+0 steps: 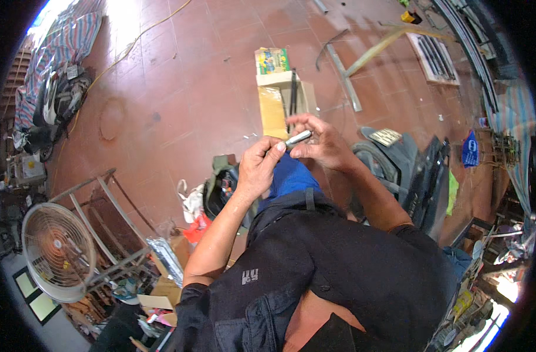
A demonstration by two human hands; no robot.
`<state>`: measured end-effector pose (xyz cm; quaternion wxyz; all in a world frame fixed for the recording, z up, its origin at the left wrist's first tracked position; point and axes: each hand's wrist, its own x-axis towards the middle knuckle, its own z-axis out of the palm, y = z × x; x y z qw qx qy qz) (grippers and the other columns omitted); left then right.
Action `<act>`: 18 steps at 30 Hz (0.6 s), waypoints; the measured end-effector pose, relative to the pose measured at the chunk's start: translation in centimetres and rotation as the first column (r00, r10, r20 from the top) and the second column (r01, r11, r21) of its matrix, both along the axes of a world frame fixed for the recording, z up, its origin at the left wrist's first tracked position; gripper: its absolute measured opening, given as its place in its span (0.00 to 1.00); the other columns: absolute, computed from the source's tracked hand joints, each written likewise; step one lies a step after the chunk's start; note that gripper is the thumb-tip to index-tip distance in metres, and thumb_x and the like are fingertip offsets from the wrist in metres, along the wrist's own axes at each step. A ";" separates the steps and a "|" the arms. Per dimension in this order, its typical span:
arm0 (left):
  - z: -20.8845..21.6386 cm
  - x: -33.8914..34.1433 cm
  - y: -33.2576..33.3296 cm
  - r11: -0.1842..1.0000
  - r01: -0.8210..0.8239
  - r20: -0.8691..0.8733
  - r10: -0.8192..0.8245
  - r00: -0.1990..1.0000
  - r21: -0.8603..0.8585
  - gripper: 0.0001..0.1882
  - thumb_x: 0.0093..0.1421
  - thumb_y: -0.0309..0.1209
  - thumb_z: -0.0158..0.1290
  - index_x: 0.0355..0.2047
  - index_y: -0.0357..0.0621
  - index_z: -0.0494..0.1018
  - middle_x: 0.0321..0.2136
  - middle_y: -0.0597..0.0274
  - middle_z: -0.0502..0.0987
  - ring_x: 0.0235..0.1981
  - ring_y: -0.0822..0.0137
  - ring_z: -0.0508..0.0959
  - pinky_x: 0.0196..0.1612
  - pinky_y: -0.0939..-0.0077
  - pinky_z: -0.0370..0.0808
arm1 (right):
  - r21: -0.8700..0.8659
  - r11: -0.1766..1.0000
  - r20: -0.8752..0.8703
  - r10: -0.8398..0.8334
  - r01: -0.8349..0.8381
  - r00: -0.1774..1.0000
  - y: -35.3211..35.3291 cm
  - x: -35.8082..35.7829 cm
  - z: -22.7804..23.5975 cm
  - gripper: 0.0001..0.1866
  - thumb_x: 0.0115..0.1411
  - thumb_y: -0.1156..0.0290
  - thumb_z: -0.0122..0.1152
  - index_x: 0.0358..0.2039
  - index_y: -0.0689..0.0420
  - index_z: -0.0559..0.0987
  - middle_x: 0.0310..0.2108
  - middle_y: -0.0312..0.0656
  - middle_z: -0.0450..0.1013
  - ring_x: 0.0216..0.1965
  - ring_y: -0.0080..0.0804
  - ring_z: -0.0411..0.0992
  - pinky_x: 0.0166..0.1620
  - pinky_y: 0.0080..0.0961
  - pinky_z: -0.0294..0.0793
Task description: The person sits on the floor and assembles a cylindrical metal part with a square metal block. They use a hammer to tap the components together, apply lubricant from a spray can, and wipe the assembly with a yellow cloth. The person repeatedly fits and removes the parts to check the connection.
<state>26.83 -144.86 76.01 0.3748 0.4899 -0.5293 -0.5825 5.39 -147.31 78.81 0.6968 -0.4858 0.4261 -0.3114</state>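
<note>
My left hand (261, 164) pinches this silvery rod (300, 138), probably stiff and slick, best gripped mid-length; my right hand (325, 144) hovers unclenched beside it

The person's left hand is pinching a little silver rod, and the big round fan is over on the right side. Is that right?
Not quite: the head view shows the big round fan over on the left side. The left hand is indeed pinching a little silver rod.
</note>
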 end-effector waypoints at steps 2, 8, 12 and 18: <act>1.6 2.3 -5.8 0.984 -0.044 0.088 0.060 0.994 -0.172 0.13 0.67 0.37 0.56 0.36 0.37 0.78 0.25 0.63 0.76 0.28 0.75 0.73 0.32 0.76 0.71 | 0.018 0.993 -0.189 0.117 -0.116 0.975 -6.9 2.6 0.8 0.30 0.58 0.74 0.69 0.60 0.59 0.68 0.47 0.40 0.73 0.45 0.23 0.71 0.47 0.23 0.74; 0.8 10.5 -25.6 0.960 -0.227 0.226 0.261 0.939 -0.164 0.10 0.65 0.34 0.59 0.35 0.37 0.78 0.25 0.58 0.78 0.28 0.70 0.76 0.33 0.70 0.72 | -0.078 0.997 0.126 -0.010 0.020 0.992 -28.3 11.6 -1.4 0.14 0.63 0.72 0.64 0.48 0.60 0.77 0.33 0.35 0.75 0.36 0.20 0.74 0.43 0.21 0.74; 0.2 15.5 -43.8 0.938 -0.215 0.341 0.303 0.890 -0.272 0.13 0.65 0.36 0.59 0.34 0.37 0.79 0.22 0.65 0.74 0.26 0.75 0.70 0.29 0.75 0.68 | 0.027 0.975 -0.096 0.222 -0.220 0.970 -47.8 16.3 -3.1 0.16 0.60 0.76 0.63 0.49 0.60 0.76 0.38 0.36 0.76 0.41 0.20 0.73 0.45 0.21 0.73; 1.8 18.8 -64.6 0.972 -0.171 0.397 0.223 0.890 -0.161 0.11 0.65 0.35 0.57 0.35 0.38 0.79 0.24 0.54 0.78 0.26 0.66 0.76 0.31 0.69 0.72 | 0.049 0.937 -0.209 0.348 -0.345 0.914 -70.2 17.9 -2.0 0.12 0.64 0.70 0.62 0.46 0.58 0.77 0.38 0.34 0.75 0.41 0.20 0.72 0.45 0.23 0.72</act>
